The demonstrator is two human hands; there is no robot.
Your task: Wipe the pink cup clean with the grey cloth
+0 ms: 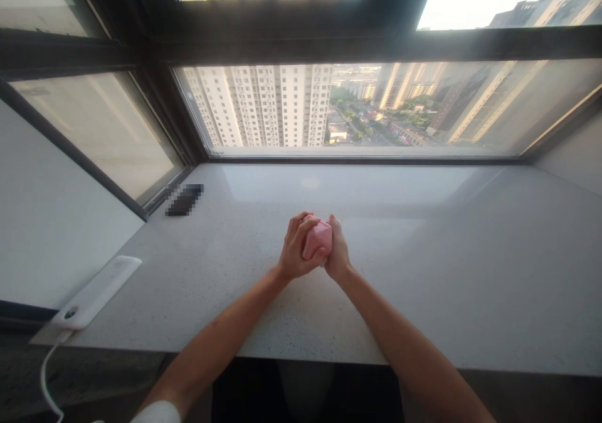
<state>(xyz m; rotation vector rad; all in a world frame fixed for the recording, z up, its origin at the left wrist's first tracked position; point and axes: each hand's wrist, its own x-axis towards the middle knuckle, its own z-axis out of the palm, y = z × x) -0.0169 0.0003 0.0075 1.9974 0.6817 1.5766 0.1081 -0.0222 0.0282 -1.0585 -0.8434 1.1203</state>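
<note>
A small pink object (319, 237) with flat faces and angled edges, its kind unclear, is held between my two hands above the middle of the sill. My left hand (296, 247) wraps round its left side, with the fingers over the top and the thumb across the lower front. Against its right side rests my right hand (337, 250), cupped, thumb pointing up. The palms and fingers hide much of the object's sides and back.
The pale speckled windowsill (423, 272) stretches beneath my hands to a dark-framed window (367, 160). At the left edge lies a white power strip (101, 291) with a cable (44, 373). A dark pixelated item (184, 200) sits in the far left corner.
</note>
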